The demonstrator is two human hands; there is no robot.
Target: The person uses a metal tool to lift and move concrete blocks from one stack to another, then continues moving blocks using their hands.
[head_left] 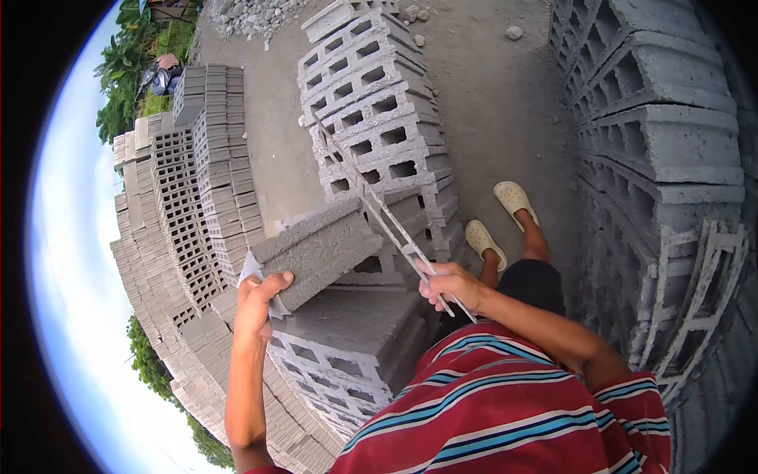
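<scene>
A grey concrete block is tilted above a stack of hollow blocks. My left hand is closed on its near left end, the thumb lying over the top edge. Two long thin metal bars run diagonally from the middle stack past the block's right end. Around their lower part my right hand is closed. The far end of the bars lies against the holes of the middle block stack. Whether the block touches the stack beneath it is hidden.
Tall block stacks stand close on the right. More rows of blocks fill the left. My feet in cream clogs are on the dirt ground. Gravel lies at the far end, near a person.
</scene>
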